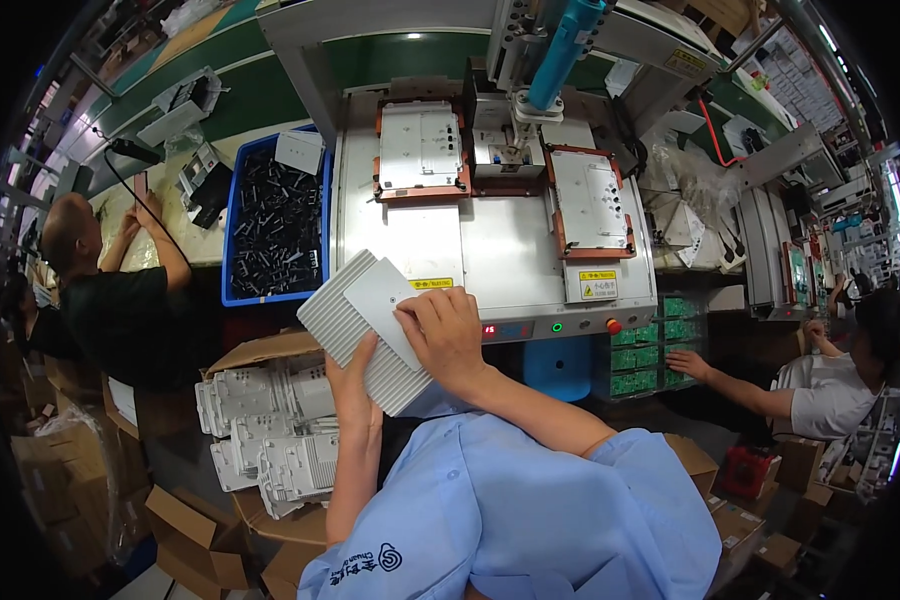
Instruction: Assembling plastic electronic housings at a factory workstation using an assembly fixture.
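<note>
A light-grey finned metal housing (345,310) with a smooth raised panel is held tilted in front of me, before the machine's near left edge. My left hand (353,385) grips its lower side, the thumb lying on the fins. Over the smooth panel, near a small dark hole, my right hand (445,335) is closed with bent fingers against the housing's right side. Whether a small part lies under those fingertips is hidden. Beyond, on the machine bed, are two orange-edged fixtures, each with a white casing in it: a left casing (420,150) and a right casing (588,205).
A blue bin (228,240) of small black parts stands left of the machine bed (510,235). White castings (290,460) fill an opened carton at lower left. A teal cylinder (563,55) hangs above the machine. Co-workers sit left and right; one hand (688,365) touches stacked green boards.
</note>
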{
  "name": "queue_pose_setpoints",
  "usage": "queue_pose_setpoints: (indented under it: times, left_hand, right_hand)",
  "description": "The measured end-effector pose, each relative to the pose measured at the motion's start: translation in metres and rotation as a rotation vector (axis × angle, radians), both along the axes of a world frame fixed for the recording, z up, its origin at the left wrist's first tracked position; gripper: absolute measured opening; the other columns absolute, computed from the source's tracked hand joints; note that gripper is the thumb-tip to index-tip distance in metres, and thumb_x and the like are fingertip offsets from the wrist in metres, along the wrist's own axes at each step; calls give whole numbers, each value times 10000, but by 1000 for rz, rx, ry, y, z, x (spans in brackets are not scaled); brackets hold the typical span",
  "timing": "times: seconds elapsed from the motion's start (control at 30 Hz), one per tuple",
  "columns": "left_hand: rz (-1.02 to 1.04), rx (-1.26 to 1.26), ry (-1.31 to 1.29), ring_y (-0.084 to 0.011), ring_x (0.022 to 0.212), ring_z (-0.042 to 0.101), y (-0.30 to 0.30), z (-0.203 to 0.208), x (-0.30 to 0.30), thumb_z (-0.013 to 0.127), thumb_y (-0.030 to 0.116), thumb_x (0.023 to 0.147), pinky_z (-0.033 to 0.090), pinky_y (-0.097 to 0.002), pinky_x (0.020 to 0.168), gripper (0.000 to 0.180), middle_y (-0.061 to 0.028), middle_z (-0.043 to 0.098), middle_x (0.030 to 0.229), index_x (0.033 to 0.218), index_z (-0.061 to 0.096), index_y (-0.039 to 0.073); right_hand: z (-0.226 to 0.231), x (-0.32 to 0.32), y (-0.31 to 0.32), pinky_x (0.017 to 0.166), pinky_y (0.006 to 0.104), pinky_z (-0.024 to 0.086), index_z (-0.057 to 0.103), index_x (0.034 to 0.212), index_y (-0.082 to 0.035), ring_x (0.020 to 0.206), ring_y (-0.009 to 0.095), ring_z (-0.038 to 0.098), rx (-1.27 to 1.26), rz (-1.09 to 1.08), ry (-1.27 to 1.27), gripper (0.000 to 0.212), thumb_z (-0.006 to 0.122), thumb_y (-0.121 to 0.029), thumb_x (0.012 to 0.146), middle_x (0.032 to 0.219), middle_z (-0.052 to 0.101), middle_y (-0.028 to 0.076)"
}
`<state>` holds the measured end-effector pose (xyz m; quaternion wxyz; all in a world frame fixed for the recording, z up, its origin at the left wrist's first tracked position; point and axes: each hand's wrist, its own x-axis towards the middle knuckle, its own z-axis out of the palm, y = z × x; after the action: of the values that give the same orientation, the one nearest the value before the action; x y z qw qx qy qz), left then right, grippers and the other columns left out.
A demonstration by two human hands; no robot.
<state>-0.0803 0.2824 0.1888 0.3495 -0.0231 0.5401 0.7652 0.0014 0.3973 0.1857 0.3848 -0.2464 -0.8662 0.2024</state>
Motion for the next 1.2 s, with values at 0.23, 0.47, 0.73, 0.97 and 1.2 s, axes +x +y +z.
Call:
queue_pose_setpoints:
  times: [0.23, 0.47, 0.73, 0.97, 1.2]
  left_hand:
    - [4, -33, 8, -217, 1048, 595, 0, -2, 3, 689, 69, 828, 519, -311, 874, 559, -145, 565, 1176, 1312, 421, -10]
    - [-18, -21, 1, -214, 1062, 589, -1, -3, 3, 685, 42, 831, 521, -314, 891, 577, -150, 543, 1184, 1320, 384, -21]
    - [-12, -15, 1, -209, 1062, 587, -1, -6, 4, 691, 45, 826, 520, -315, 889, 574, -150, 546, 1186, 1314, 396, -21]
    - [-26, -1, -7, -206, 1051, 590, 0, -7, 5, 681, 39, 834, 520, -309, 882, 554, -148, 548, 1178, 1305, 398, -26]
    - [-23, -10, -19, -204, 1050, 589, 0, -8, 4, 681, 43, 836, 517, -307, 878, 545, -148, 547, 1181, 1300, 406, -30]
  right_hand:
    - [-2, 2, 1, 693, 338, 385, 636, 883, -92, 786, 213, 498, -17, 16, -2, 122, 707, -128, 790, 814, 571, 23]
    - [-4, 4, 2, 688, 336, 392, 628, 881, -88, 782, 215, 503, -23, 31, 6, 124, 706, -113, 787, 812, 570, 28]
    - [-4, 6, 1, 685, 336, 391, 626, 885, -84, 786, 217, 504, -26, 25, 6, 121, 700, -109, 792, 816, 567, 31]
    - [-4, 7, 2, 690, 345, 392, 624, 898, -89, 793, 224, 509, -18, 45, -8, 126, 693, -100, 793, 826, 558, 34]
    - [-5, 7, 0, 691, 345, 392, 621, 906, -92, 787, 229, 512, -17, 53, -8, 132, 685, -88, 792, 829, 554, 36]
